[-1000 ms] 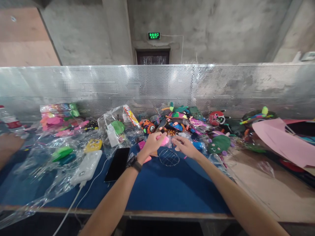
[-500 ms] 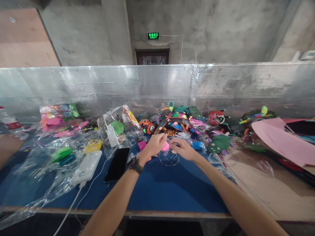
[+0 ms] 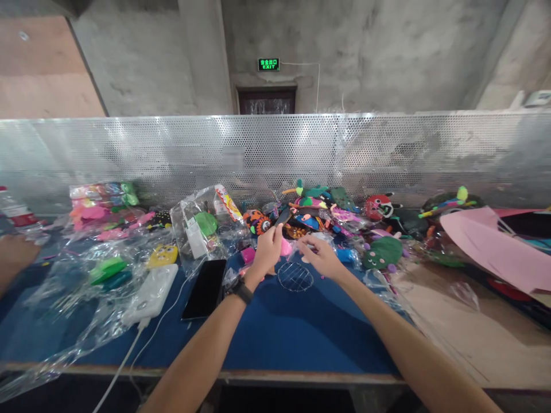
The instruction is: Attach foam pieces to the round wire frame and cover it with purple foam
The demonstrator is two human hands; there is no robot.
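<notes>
My left hand (image 3: 267, 252), with a dark watch on its wrist, is closed around a bright pink lump (image 3: 285, 248) that looks like modelling clay. Just to the right, my right hand (image 3: 321, 256) has its fingers curled and thumb brought in close to the lump. Whatever its fingertips hold is too small to make out. Below and between both hands, a round wire mesh (image 3: 295, 277) lies flat on the blue tabletop (image 3: 301, 338). A magenta packet (image 3: 248, 255) rests left of my left hand, and a blue packet (image 3: 346, 255) lies beyond my right hand.
Colourful clay figures (image 3: 310, 221) are heaped along a perforated metal divider (image 3: 275, 155). A black phone (image 3: 204, 289), a cabled white power bank (image 3: 152, 292) and plastic bags lie left. Another person's hand (image 3: 17, 255) shows at the left edge. Pink sheet (image 3: 495, 246) stands right.
My left hand has turned more upright and drawn slightly away from my right hand, which moved a little right. The wire mesh is now less covered.
</notes>
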